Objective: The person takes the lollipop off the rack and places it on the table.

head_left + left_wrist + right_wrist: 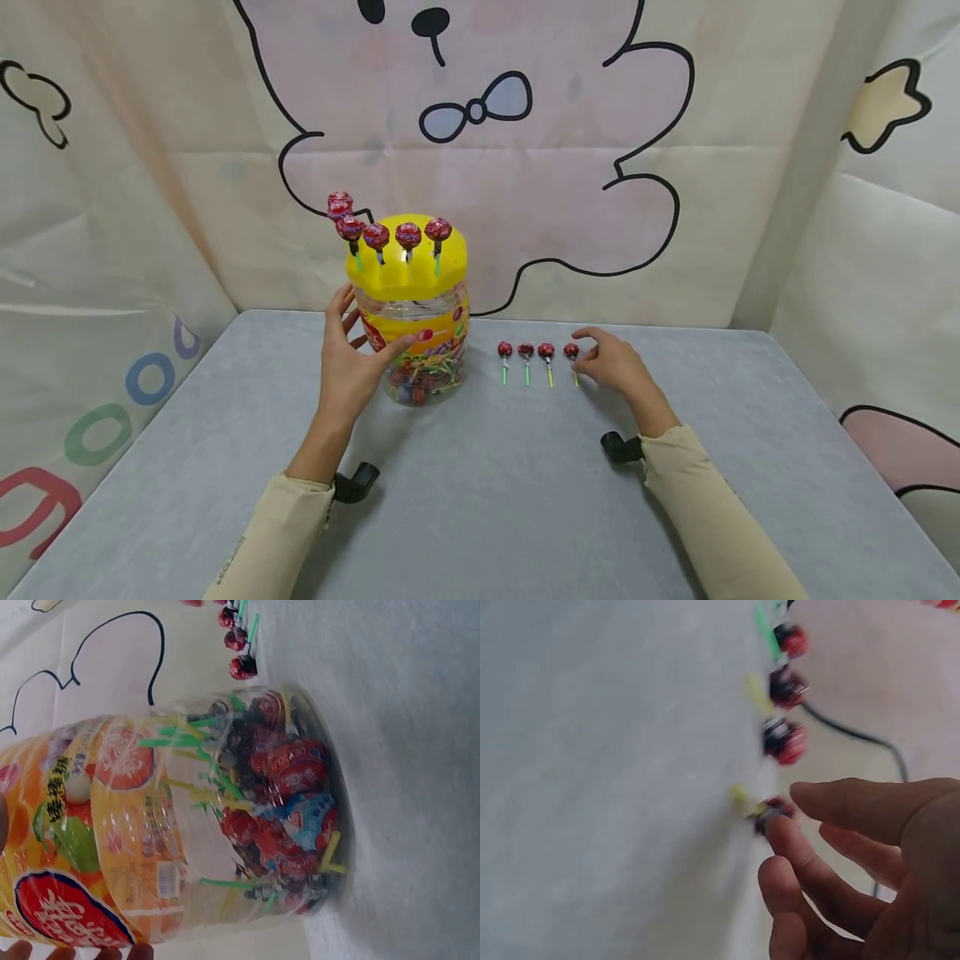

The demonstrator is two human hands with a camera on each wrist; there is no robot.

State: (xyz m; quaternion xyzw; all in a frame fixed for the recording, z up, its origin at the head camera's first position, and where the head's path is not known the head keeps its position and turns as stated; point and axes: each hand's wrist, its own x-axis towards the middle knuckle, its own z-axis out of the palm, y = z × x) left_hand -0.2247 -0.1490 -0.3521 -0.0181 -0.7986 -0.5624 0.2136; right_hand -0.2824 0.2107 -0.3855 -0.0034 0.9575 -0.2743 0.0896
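Note:
A clear candy jar [408, 333] with a yellow lid [408, 279] stands upright on the table, lollipops [296, 769] heaped in its bottom. My left hand [352, 371] grips it from the left, thumb across the front label; its fingertips [64, 954] show in the left wrist view. Along the lid, several red-wrapped lollipops [408, 236] are set with heads up. To the right of the jar, several more lie in a row, sticks toward me. Over the rightmost lollipop [571, 351] is my right hand [615, 362], thumb and index finger parted around its head.
A grey cloth covers the table [480, 492]. Behind it hangs a printed curtain [555, 200] with a cartoon animal. Black wrist mounts [356, 483] stick out by both sleeves.

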